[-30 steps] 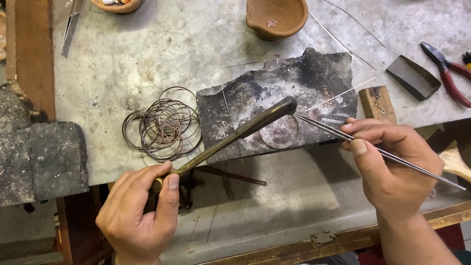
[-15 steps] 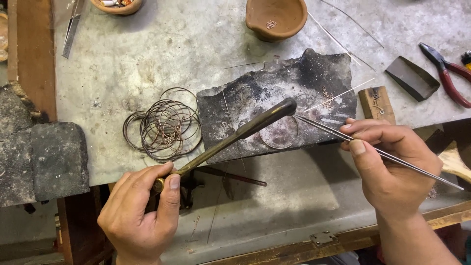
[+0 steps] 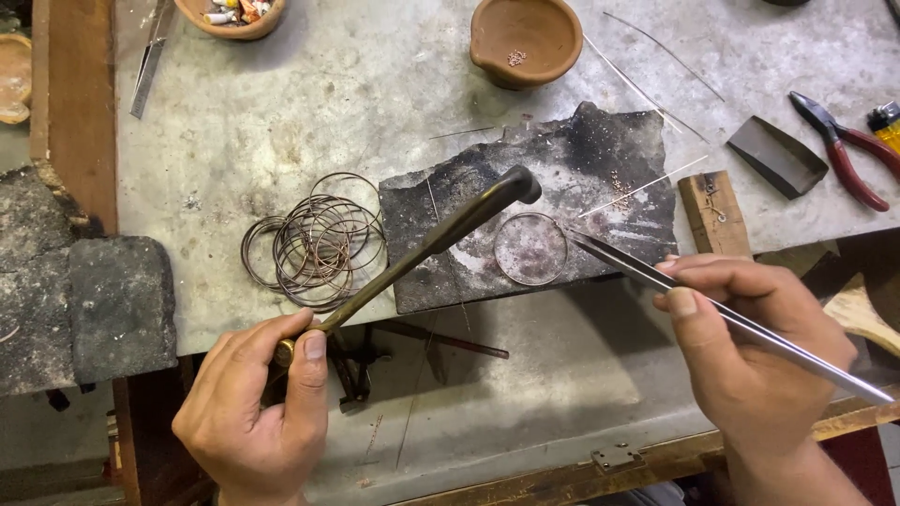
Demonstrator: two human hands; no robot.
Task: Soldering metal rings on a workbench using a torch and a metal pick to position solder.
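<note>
My left hand [image 3: 258,422] was clenched around the butt of a dark blowpipe [image 3: 431,245], thumb pressed along its stem, with the flared nozzle poised over the charred soldering block [image 3: 600,159]. My right hand [image 3: 750,361] pinched a pair of long steel tweezers [image 3: 731,319], whose closed tips reached the right edge of a single wire ring [image 3: 531,248] lying flat on the block's front half; whether the tips actually gripped the wire or merely touched it could not be told.

Risks, as I judged them: the ring lay close to the block's front edge, so a nudge from the tweezers could have pushed it off onto the lower bench; the nozzle, held close above, could have knocked it aside.

The ring appeared thin, round and dull grey, enclosing a pale, ashy patch of block. A loose heap of similar coppery rings [image 3: 314,239] lay just left of the block on the grey benchtop [image 3: 281,103].
</note>
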